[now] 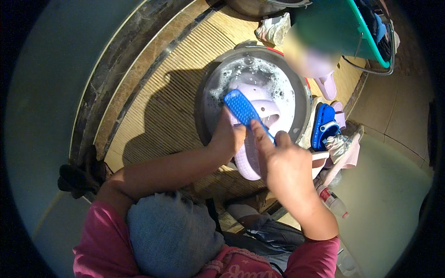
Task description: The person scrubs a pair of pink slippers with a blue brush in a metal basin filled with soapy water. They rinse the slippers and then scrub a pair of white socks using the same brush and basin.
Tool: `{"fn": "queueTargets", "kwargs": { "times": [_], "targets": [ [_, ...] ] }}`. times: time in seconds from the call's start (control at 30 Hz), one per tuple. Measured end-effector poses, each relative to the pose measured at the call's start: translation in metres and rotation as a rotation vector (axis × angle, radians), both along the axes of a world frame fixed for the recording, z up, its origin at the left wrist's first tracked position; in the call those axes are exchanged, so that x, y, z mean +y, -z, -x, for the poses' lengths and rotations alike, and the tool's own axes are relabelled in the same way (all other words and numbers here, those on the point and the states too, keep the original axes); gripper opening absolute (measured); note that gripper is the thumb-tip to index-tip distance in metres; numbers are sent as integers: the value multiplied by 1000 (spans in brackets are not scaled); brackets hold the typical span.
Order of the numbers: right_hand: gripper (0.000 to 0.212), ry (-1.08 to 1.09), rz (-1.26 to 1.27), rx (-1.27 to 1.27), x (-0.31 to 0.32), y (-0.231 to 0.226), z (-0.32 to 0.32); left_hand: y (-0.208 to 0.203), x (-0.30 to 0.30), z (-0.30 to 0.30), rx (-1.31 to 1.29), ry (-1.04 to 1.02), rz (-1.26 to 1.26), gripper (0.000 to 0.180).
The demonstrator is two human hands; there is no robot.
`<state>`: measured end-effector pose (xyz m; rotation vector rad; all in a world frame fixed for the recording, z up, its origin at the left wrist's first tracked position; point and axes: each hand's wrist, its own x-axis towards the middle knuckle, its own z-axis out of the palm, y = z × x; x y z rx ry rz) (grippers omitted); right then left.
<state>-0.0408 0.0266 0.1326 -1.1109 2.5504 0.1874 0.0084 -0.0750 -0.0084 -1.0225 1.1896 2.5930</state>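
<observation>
A lavender clog [248, 162] is tilted over a round grey basin [202, 113] of foamy water [285, 90], its toe end above the suds. My left hand [226, 138] is closed round its side. In my right hand [286, 162] is a blue scrubbing brush [242, 106], gripped by its handle with the forefinger stretched along it. The brush lies across the clog, its textured back facing up; its bristles are hidden, so contact with the clog cannot be made out.
Right of the basin stand a blue clog [321, 124], a lavender slipper [327, 86] and other footwear. A plastic bottle [333, 200] lies nearer me. A green bucket [327, 34] with clothes and a whitish shoe [274, 29] are beyond. Stone steps [104, 88] curve along the left.
</observation>
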Motion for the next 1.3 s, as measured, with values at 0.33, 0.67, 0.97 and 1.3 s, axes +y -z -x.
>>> {"fn": "queueTargets", "kwargs": {
  "times": [0.33,0.67,0.97,1.3],
  "targets": [
    [33,-79,86,98,-37,40,28,-10,-2,9,-30,-137,-542,53],
    [38,26,9,15,-24,4,26,3,-4,7,150,-31,-70,42],
    [31,228,120,-112,-18,13,51,-3,-7,7,-35,129,101,58],
    [28,350,119,-83,5,36,64,-14,-12,7,-7,182,125,49]
  ]
}}
